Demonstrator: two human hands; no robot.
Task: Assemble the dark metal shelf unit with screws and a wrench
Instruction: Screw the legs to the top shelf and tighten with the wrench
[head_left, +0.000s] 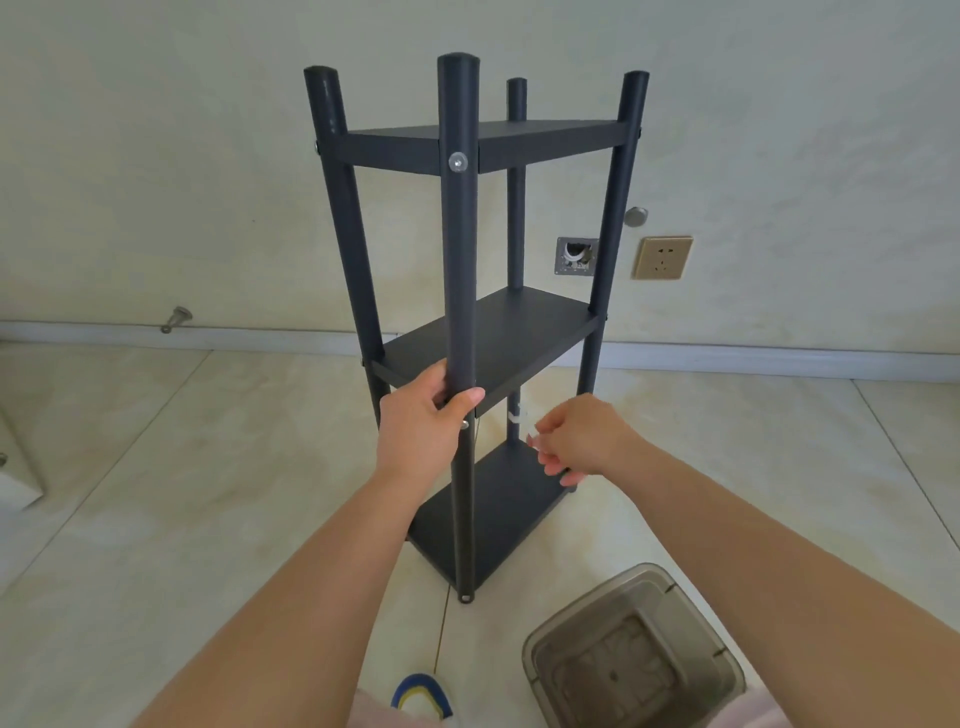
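The dark metal shelf unit (498, 338) stands upright on the tiled floor, with three shelves fixed between four round posts. A silver screw head (458, 162) shows on the near post at the top shelf. My left hand (423, 415) grips that near post at the level of the middle shelf. My right hand (582, 436) hovers to the right of the post, above the bottom shelf, its fingers curled and blurred. A small pale object shows at its fingertips; I cannot tell what it is. No wrench is visible.
A clear grey plastic bin (634, 654) sits on the floor at the lower right. Behind the unit, the wall carries a beige socket (662, 257) and an open junction box (575, 255). A door stop (176, 318) sticks out at the baseboard. A white object (15, 467) lies at the left edge.
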